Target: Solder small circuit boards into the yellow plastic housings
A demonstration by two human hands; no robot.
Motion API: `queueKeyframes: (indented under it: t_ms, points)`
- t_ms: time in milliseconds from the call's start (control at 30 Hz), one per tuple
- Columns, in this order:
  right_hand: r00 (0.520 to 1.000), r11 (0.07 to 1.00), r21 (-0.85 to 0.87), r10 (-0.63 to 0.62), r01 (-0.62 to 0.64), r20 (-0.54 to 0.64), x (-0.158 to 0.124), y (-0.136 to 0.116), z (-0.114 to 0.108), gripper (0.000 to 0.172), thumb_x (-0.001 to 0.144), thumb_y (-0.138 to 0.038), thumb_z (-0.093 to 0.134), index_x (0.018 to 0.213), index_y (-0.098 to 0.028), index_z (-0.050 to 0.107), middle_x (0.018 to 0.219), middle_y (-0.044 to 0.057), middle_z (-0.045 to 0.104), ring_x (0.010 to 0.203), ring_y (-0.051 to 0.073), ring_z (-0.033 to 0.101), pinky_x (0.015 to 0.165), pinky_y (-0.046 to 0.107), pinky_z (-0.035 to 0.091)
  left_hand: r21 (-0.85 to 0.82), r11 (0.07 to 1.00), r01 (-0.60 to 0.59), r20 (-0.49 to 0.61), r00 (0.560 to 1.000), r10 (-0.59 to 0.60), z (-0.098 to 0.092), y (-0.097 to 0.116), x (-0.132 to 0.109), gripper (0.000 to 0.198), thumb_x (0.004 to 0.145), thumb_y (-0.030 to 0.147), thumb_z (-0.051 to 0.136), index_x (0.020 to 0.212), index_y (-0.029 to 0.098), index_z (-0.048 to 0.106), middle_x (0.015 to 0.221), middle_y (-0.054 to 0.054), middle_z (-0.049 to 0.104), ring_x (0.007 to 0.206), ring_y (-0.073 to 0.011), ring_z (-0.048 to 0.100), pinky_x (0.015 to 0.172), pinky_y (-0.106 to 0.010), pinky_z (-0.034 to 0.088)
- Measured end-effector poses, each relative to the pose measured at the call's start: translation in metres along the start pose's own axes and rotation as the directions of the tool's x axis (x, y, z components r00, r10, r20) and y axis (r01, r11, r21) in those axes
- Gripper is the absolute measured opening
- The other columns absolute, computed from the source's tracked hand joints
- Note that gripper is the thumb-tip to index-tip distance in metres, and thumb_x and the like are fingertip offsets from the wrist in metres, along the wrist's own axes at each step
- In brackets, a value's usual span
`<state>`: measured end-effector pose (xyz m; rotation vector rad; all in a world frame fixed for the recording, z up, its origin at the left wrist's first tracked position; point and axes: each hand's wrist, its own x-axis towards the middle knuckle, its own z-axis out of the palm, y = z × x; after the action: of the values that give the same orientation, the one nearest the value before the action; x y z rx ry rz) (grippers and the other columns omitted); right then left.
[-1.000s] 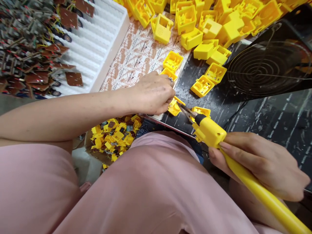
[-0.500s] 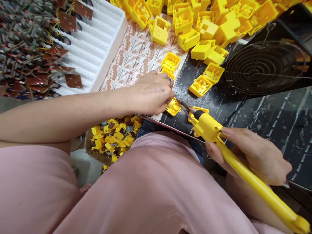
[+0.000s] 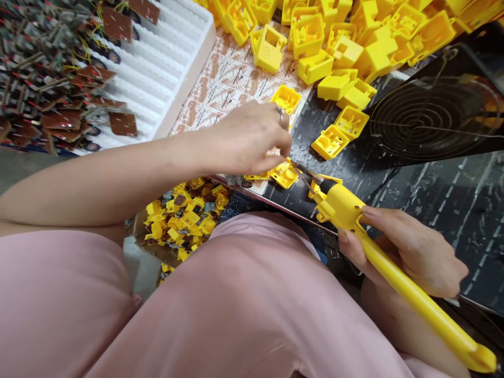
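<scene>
Head view: the left hand [image 3: 252, 139] hovers near the centre with its fingers bunched and pointing down. The fingertips are hidden behind its back, so I cannot tell whether they pinch anything. Just below it, toward 4 o'clock, a small yellow plastic open housing [image 3: 286, 174] lies on the black printed mat [image 3: 452, 194], close to the near edge.

The right hand [image 3: 409, 252], at 4 o'clock, is closed around a yellow plastic soldering tool with a long handle [image 3: 342, 207]. Its metal tip sits at the housing's right edge; whether it touches is unclear.

As for how the work stands, this looks like the one housing under the tip. A few more lie loose on the mat at 1 o'clock, and a large heap of yellow plastic housings [image 3: 354, 31] fills 12 to 1 o'clock, seemingly untouched. At 10 o'clock a white ribbed foam tray [image 3: 165, 68] holds many brown circuit boards with wires [image 3: 47, 79]. Below the bench edge at 7 o'clock, a box of mixed yellow pieces [image 3: 185, 215] is partly full. A black wire fan grille [image 3: 433, 115] stands at 2 o'clock.
</scene>
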<state>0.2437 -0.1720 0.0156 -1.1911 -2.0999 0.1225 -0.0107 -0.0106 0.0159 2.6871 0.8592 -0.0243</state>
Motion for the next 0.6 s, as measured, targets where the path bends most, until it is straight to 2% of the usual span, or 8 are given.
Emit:
queueKeyframes:
  t_ms: [133,200,267,333,400,500,600]
  points:
    - [0.996,1.000,0.004,-0.014,0.014,-0.083,-0.006,0.008,0.003,0.043,0.089,-0.011,0.077,0.130,-0.020,0.069,0.077,0.003,0.078,0.062,0.017,0.075,0.055,0.023,0.061,-0.042,0.992,-0.117,-0.044,0.992,0.115,-0.007,-0.018,-0.023,0.029,0.097,0.029,0.052,0.106,0.027,0.080,0.103,-0.003,0.076,0.096,-0.0221,0.070,0.093,-0.040,0.053]
    - [0.995,1.000,0.007,-0.015,0.015,-0.102,-0.007,0.010,0.004,0.040,0.091,-0.012,0.076,0.129,-0.020,0.070,0.076,0.002,0.078,0.061,0.016,0.074,0.057,0.023,0.062,0.017,0.983,-0.182,-0.047,0.982,0.183,0.002,-0.021,-0.032,0.027,0.099,0.029,0.053,0.107,0.026,0.078,0.116,-0.004,0.076,0.106,-0.0247,0.069,0.098,-0.044,0.053]
    - [0.995,1.000,0.011,-0.016,0.017,-0.097,-0.006,0.012,0.005,0.038,0.092,-0.013,0.075,0.130,-0.020,0.069,0.076,0.002,0.078,0.060,0.016,0.074,0.057,0.023,0.062,0.056,0.975,-0.217,-0.098,0.970,0.221,0.017,-0.019,-0.036,0.027,0.103,0.032,0.051,0.098,0.024,0.077,0.125,-0.006,0.075,0.116,-0.0278,0.066,0.104,-0.050,0.051]
    - [0.995,1.000,0.013,-0.023,0.025,-0.096,-0.006,0.012,0.005,0.037,0.093,-0.014,0.075,0.129,-0.019,0.069,0.077,0.003,0.078,0.061,0.016,0.074,0.058,0.023,0.063,0.016,0.978,-0.210,-0.164,0.964,0.210,0.031,-0.015,-0.035,0.032,0.106,0.035,0.049,0.090,0.023,0.075,0.125,-0.005,0.077,0.121,-0.0281,0.065,0.109,-0.053,0.048]
    - [0.996,0.999,0.008,-0.034,0.035,-0.086,-0.006,0.012,0.005,0.039,0.093,-0.014,0.075,0.131,-0.017,0.069,0.080,0.005,0.078,0.063,0.016,0.075,0.061,0.023,0.063,-0.078,0.983,-0.167,-0.203,0.968,0.148,0.039,-0.013,-0.031,0.030,0.105,0.035,0.050,0.092,0.023,0.075,0.116,-0.003,0.079,0.119,-0.0262,0.067,0.115,-0.055,0.044]
    - [0.995,1.000,-0.002,-0.021,0.021,-0.095,-0.009,0.013,0.003,0.043,0.089,-0.011,0.077,0.132,-0.013,0.069,0.083,0.008,0.079,0.065,0.017,0.076,0.063,0.022,0.064,-0.155,0.982,-0.111,-0.196,0.977,0.080,0.034,-0.014,-0.029,0.024,0.102,0.030,0.052,0.100,0.024,0.076,0.114,-0.002,0.079,0.119,-0.0243,0.067,0.119,-0.055,0.040]
    - [0.992,1.000,0.011,0.006,-0.005,-0.127,-0.013,0.014,0.004,0.049,0.086,-0.008,0.080,0.133,-0.016,0.071,0.085,0.006,0.080,0.067,0.017,0.077,0.063,0.023,0.064,-0.089,0.975,-0.205,-0.166,0.968,0.189,0.019,-0.018,-0.031,0.031,0.099,0.021,0.049,0.111,0.027,0.077,0.131,-0.003,0.074,0.128,-0.0262,0.062,0.116,-0.051,0.044]
